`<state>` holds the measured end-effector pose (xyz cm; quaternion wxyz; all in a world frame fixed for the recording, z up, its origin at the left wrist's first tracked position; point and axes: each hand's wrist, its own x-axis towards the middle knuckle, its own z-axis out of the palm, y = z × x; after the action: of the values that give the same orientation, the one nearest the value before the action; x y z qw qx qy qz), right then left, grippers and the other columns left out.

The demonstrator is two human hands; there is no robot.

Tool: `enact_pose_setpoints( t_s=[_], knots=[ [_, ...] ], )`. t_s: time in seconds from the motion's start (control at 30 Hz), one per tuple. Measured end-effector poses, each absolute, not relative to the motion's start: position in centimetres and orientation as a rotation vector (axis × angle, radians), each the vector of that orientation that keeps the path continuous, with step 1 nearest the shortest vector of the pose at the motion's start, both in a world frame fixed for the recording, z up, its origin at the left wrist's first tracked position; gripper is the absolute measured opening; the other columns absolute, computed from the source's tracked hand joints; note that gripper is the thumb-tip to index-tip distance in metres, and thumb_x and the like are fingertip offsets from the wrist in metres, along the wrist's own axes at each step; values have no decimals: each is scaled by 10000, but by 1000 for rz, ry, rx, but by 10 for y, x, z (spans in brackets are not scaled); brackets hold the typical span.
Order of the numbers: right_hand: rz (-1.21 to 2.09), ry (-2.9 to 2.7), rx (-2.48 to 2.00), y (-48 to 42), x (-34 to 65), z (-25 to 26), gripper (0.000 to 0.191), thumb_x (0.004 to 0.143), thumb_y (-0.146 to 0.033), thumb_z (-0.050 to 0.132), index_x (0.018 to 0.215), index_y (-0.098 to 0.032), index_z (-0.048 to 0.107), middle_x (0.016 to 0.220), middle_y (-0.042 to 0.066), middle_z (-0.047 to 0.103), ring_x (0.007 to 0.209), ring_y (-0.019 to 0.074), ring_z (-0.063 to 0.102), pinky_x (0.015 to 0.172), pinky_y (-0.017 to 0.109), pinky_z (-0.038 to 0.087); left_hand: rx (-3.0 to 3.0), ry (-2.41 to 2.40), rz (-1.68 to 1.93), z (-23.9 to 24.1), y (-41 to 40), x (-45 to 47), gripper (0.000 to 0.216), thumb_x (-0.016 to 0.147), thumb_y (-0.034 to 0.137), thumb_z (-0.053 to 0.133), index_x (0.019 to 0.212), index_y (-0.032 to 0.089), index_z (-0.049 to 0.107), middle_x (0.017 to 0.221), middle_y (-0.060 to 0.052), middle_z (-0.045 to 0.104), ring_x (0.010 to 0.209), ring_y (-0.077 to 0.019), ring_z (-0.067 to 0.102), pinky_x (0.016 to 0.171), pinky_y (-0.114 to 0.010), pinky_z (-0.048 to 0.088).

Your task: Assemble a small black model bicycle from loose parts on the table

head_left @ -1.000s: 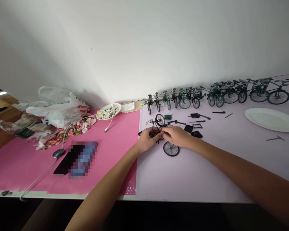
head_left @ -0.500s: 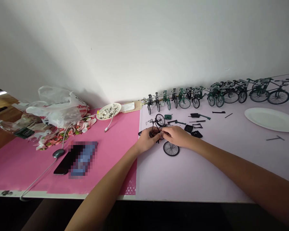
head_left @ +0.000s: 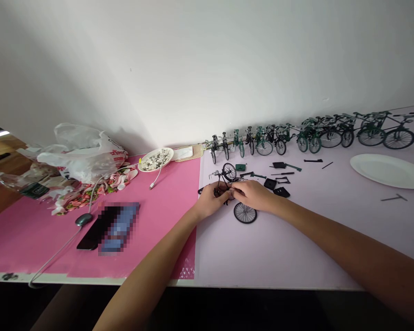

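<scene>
A small black model bicycle (head_left: 225, 180) lies part-built on the pale lilac table top (head_left: 279, 243). My left hand (head_left: 211, 198) grips its frame from the left, fingers curled round it. My right hand (head_left: 253, 194) pinches the same frame from the right, fingertips meeting the left hand's. One wheel (head_left: 229, 171) stands up behind my hands. A loose black wheel (head_left: 244, 213) lies flat just in front of my right hand. Loose black parts (head_left: 278, 184) lie behind my right wrist.
A row of finished green and black model bicycles (head_left: 313, 134) lines the wall. A white plate (head_left: 389, 171) sits at the right. On the pink mat (head_left: 152, 216) lie a phone (head_left: 108, 227), a cable, a bowl of small parts (head_left: 156, 159) and plastic bags (head_left: 79, 154).
</scene>
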<state>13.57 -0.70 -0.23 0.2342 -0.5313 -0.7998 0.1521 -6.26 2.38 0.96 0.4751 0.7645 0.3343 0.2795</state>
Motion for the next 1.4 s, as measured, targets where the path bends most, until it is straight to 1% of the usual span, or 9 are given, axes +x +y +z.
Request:
enact_pose_setpoints(
  t_s=[0.43, 0.73, 1.0, 1.4],
  knots=[
    [409, -2206, -1451, -7, 136, 0, 216, 950, -241, 516, 741, -208, 560, 640, -1, 561, 581, 144, 482, 577, 263, 294, 1874, 823, 688, 11, 22, -63, 266, 930, 388, 627, 1001, 136, 672, 853, -66, 695, 732, -141, 639, 695, -271, 523],
    [377, -2212, -1446, -7, 136, -3, 219, 953, -246, 513, 739, -211, 548, 654, -1, 568, 608, 151, 493, 618, 265, 316, 1855, 807, 699, 9, 24, -62, 281, 929, 415, 639, 979, 140, 665, 839, -56, 691, 723, -133, 634, 696, -267, 521],
    [343, -2227, -1455, -6, 136, -3, 208, 962, -238, 516, 764, -206, 571, 672, 5, 585, 618, 150, 509, 620, 267, 317, 1858, 814, 701, 8, 24, -63, 283, 931, 413, 637, 1009, 142, 667, 885, -67, 705, 733, -134, 645, 710, -271, 529],
    [324, -2239, -1456, -6, 136, -5, 188, 964, -236, 506, 787, -208, 564, 705, 14, 600, 639, 162, 526, 619, 270, 323, 1855, 806, 693, 6, 26, -63, 273, 928, 403, 636, 996, 138, 638, 831, -50, 682, 716, -133, 631, 684, -265, 509]
  ],
)
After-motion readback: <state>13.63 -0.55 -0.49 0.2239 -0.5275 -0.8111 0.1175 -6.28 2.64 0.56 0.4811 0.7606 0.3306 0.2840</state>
